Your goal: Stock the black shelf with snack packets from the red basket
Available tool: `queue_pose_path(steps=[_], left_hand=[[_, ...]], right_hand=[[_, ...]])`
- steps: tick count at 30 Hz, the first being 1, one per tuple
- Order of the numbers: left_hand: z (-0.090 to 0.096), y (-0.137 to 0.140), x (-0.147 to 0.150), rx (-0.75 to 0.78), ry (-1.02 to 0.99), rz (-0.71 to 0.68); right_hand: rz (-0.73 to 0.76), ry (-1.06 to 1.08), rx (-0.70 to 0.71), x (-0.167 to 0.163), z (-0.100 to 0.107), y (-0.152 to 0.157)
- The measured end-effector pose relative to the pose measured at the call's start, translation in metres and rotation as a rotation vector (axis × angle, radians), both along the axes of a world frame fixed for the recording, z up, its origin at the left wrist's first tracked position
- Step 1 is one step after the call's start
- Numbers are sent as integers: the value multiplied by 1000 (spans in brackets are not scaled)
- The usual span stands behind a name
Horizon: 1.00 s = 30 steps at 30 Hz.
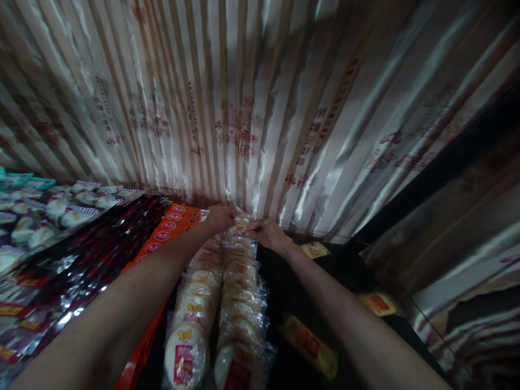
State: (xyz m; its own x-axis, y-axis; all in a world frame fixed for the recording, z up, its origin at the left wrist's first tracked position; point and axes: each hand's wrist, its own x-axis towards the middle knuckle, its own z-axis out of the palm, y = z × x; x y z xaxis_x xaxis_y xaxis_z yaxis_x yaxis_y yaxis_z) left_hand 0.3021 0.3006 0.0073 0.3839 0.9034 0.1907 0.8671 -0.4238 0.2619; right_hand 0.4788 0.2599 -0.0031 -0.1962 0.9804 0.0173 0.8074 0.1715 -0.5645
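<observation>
Both my arms reach to the far end of two long rows of round, pale pastries in clear printed wrappers. The left row (199, 292) and right row (242, 292) lie overlapping, one packet upon another. My left hand (220, 218) is closed at the left side of the farthest wrapped pastry (240, 223) in the right row. On the other side of that packet, my right hand (268, 234) pinches its edge between thumb and fingers. Dim light and blur hide the exact grip of the fingertips.
An orange printed strip (162, 236) lies left of the rows, beside dark shiny packaging (109, 238). More white packets (77, 214) are farther left. Several yellow packets (311, 346) rest on the dark surface (280, 303) at right. A pleated curtain (227, 108) hangs close behind.
</observation>
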Motion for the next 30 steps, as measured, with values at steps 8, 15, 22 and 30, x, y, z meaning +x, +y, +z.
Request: queue_pose_path(steps=[8,15,22,30], left_hand=[[5,-9,-10,128,-26,-68],[7,-17,-12,100,121,-165],[6,-24,-3,110,112,-52],[7,-34,0,101,114,18]], right_hand=[[-145,-185,135,-13,10,-8],[-181,-111,177,-17,4,-8],[-164,-45,161,1,6,-21],[68,243,-42,9,7,-31]])
